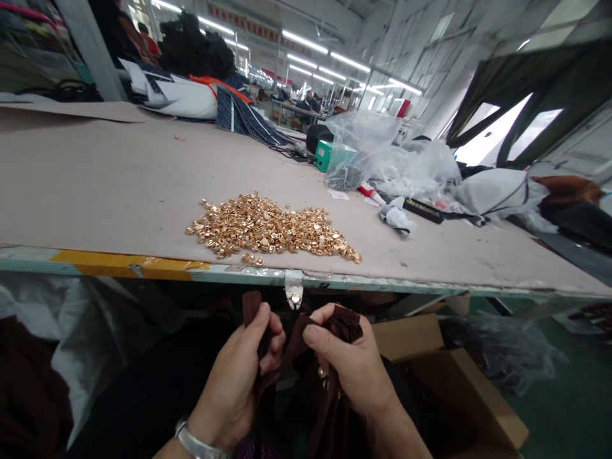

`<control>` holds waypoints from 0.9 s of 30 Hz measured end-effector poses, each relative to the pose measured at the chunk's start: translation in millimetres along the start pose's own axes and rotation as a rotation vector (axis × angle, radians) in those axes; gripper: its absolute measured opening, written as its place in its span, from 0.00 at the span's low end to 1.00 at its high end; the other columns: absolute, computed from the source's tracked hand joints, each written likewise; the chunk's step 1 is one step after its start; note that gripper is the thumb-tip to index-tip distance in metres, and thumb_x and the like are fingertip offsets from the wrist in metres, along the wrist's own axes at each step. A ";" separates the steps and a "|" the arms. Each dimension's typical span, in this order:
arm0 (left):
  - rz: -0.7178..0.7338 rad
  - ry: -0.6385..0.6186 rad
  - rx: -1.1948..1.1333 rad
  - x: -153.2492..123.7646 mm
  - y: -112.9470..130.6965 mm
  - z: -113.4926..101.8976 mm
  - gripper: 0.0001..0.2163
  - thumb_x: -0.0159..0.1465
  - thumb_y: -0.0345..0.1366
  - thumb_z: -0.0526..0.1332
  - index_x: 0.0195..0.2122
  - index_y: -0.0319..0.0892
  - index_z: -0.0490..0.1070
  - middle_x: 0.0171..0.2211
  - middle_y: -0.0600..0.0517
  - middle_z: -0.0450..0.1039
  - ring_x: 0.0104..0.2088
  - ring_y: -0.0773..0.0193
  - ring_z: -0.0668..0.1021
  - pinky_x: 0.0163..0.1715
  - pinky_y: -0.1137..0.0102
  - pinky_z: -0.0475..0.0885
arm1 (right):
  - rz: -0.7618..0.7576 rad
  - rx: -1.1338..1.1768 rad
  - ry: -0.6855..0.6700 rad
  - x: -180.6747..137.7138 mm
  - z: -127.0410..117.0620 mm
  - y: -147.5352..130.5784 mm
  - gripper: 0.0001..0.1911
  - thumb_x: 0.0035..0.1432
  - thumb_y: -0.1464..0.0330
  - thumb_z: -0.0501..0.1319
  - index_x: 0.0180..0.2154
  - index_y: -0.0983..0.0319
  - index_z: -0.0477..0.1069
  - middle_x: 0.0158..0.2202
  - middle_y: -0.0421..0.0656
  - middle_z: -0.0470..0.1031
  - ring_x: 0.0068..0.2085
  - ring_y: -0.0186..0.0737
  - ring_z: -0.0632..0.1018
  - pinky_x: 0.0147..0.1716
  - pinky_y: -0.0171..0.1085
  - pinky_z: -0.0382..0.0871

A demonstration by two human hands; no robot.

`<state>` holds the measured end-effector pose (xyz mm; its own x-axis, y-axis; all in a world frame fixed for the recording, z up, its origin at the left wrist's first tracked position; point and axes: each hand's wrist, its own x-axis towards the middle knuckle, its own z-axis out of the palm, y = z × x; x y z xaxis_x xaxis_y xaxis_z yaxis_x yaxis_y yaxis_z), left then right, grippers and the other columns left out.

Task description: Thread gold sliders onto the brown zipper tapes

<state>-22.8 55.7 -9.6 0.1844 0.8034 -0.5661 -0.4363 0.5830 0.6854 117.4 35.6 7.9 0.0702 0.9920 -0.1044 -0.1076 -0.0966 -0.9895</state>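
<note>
Dark brown fabric strips (297,339) run between my two hands, just below the table edge. My left hand (236,373) pinches one strip, whose end pokes up above the thumb. In my right hand (356,360) is a bunched part of the brown fabric, with the thumb pressed on it. A few small shiny metal pieces (322,373) show on the fabric below the right hand. Just above and between the hands, a small metal fixture (294,290) sticks out from the table edge with a shiny piece at its tip. Gold metal buttons or fasteners (272,229) lie heaped on the table.
The table (119,185) has a taped front edge. A green box (323,155), clear plastic bags (406,166) and a black tray (423,210) stand at the back right. Striped fabric (243,118) lies behind. Below right is an open cardboard box (488,395).
</note>
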 end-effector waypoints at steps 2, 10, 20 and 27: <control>-0.023 -0.033 -0.065 1.2 0.2 1.5 0.17 0.56 0.52 0.62 0.25 0.41 0.66 0.16 0.61 0.58 0.13 0.77 0.57 0.13 0.81 0.50 | 0.017 0.015 0.003 -2.3 -0.9 -1.2 0.10 0.51 0.64 0.68 0.27 0.64 0.71 0.14 0.32 0.63 0.16 0.25 0.61 0.16 0.27 0.54; 0.279 -0.086 0.055 -5.5 14.5 -3.3 0.14 0.57 0.45 0.63 0.24 0.40 0.67 0.15 0.62 0.52 0.14 0.78 0.52 0.13 0.80 0.48 | -0.079 -0.096 0.124 -6.6 -5.9 -7.7 0.08 0.50 0.65 0.68 0.29 0.63 0.73 0.15 0.33 0.65 0.16 0.27 0.63 0.14 0.28 0.55; 0.360 -0.200 0.425 -14.7 10.0 -4.0 0.11 0.59 0.43 0.63 0.27 0.41 0.71 0.19 0.60 0.57 0.20 0.75 0.58 0.18 0.79 0.54 | -0.184 -0.336 -0.001 -6.6 0.2 -0.8 0.06 0.56 0.66 0.64 0.31 0.62 0.74 0.22 0.36 0.68 0.22 0.30 0.66 0.21 0.31 0.60; 0.091 -0.185 0.135 -9.1 10.6 -2.9 0.13 0.57 0.45 0.64 0.26 0.41 0.67 0.14 0.64 0.48 0.16 0.76 0.48 0.14 0.78 0.46 | -0.581 -0.509 -0.169 -13.4 0.8 -2.4 0.08 0.55 0.77 0.60 0.36 0.60 0.73 0.29 0.41 0.73 0.29 0.37 0.74 0.29 0.35 0.67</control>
<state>-31.6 54.2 1.5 0.3134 0.8543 -0.4146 -0.3387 0.5085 0.7916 115.9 22.6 11.8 -0.1802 0.8899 0.4192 0.3704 0.4561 -0.8092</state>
